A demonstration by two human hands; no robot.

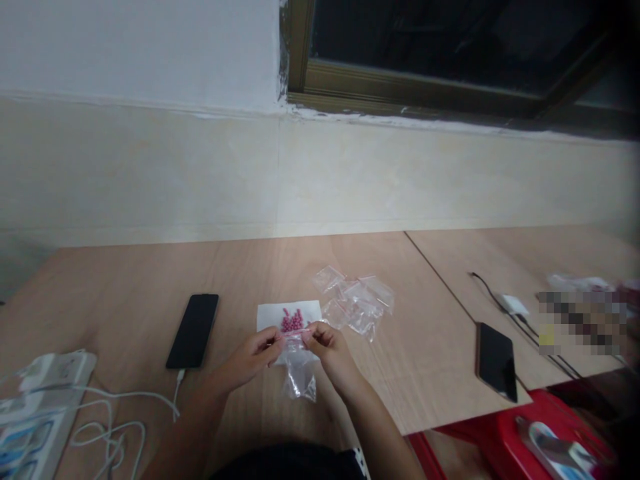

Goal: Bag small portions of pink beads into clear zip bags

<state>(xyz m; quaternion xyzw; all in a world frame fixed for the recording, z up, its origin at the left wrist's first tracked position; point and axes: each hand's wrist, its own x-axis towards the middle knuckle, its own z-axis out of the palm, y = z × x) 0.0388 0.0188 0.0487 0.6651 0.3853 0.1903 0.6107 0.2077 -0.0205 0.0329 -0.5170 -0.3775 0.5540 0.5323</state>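
A small clear zip bag [301,373] hangs between my two hands, its pink-edged top stretched level. My left hand [263,350] pinches the left end of that top edge, and my right hand [325,343] pinches the right end. Just beyond the bag, a pile of pink beads [292,321] lies on a white sheet of paper [267,315], partly covered by my fingers and the bag. The bag looks flat, with no beads visible inside. Several more clear zip bags [363,300] are spread loosely to the right of the paper.
On the left lie a black phone [193,331] on a charging cable [125,395] and a white power strip [65,373]. Another phone [496,360] rests at the right, near a white charger [514,305]. A red stool [545,427] stands below the table edge.
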